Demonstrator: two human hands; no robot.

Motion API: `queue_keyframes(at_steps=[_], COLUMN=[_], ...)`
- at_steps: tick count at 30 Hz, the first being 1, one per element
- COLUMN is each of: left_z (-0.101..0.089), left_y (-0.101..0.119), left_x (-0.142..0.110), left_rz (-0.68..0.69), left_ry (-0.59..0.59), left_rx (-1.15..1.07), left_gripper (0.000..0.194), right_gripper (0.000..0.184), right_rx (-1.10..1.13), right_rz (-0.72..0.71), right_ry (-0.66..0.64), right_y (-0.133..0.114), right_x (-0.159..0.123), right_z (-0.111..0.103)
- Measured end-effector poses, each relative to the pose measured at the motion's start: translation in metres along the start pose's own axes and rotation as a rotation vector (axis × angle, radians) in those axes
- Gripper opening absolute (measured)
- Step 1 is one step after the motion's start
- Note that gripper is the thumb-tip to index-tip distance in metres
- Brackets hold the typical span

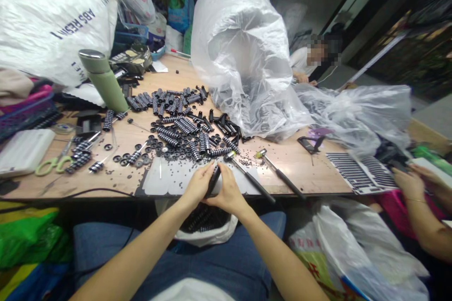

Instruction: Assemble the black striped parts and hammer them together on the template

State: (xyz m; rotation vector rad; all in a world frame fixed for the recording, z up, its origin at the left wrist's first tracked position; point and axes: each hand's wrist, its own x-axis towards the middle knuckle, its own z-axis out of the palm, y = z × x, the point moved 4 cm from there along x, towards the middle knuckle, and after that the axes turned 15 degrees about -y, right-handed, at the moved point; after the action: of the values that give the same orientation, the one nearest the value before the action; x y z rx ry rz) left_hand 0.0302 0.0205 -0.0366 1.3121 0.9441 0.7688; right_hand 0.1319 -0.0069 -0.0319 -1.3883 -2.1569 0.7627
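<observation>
My left hand (198,182) and my right hand (229,189) meet at the table's front edge, both closed on a dark, narrow black part (213,180). Fingers cover much of it, so its exact kind does not show. Beneath them, an open white bag (226,233) with dark parts inside sits between my knees. Just beyond my fingers lies a pale sheet (155,179) dotted with tiny black pieces. Past it is a heap of black ribbed cylinders (185,125) among small black discs (143,162). To the right rest two hammers with dark handles, the nearer hammer (250,178) and the farther hammer (282,175).
A large clear plastic bag (243,51) stands behind the heap. On the left are a green flask (106,82), scissors (52,164) and a white box (26,150). Striped black strips (360,171) lie at right, near another person's hands (411,181). A further person sits behind.
</observation>
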Motion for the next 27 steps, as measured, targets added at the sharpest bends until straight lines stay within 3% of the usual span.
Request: queue_keyframes(at_steps=[3,7,8,11,13,15,18,21,24,27], left_z=[0.006,0.013,0.012,0.004,0.0,-0.001,0.0,0.002,0.011,0.028], left_y=[-0.007,-0.021,-0.021,-0.014,-0.009,-0.006,-0.006,-0.009,-0.014,-0.018], left_x=[0.001,0.002,0.002,0.001,0.001,0.001,0.001,0.001,-0.002,-0.008], left_rz=[0.222,0.31,0.342,0.412,0.43,0.445,0.448,0.414,0.352,0.326], left_ry=[-0.009,-0.178,-0.205,-0.201,-0.178,-0.162,-0.129,-0.107,-0.092,-0.072], left_rx=[0.61,1.066,1.147,1.363,1.461,1.506,1.515,1.514,1.531,1.525], left_gripper=[0.038,0.039,0.039,0.037,0.037,0.036,0.036,0.035,0.036,0.041], right_gripper=[0.09,0.086,0.079,0.035,0.024,0.028,0.038,0.045,0.045,0.042], right_rx=[-0.103,-0.298,-0.377,-0.605,-0.641,-0.551,-0.344,-0.322,-0.365,-0.295], right_rz=[0.082,0.2,0.288,0.585,0.661,0.643,0.568,0.55,0.569,0.495], right_ry=[0.027,0.007,0.046,0.092,0.043,0.023,0.07,0.041,-0.007,0.099], right_y=[0.013,0.034,0.042,0.063,0.067,0.063,0.046,0.034,0.027,0.005], right_x=[0.0,-0.014,-0.02,-0.037,-0.047,-0.058,-0.079,-0.094,-0.098,-0.091], right_z=[0.008,-0.005,-0.016,-0.048,-0.061,-0.065,-0.058,-0.042,-0.036,-0.046])
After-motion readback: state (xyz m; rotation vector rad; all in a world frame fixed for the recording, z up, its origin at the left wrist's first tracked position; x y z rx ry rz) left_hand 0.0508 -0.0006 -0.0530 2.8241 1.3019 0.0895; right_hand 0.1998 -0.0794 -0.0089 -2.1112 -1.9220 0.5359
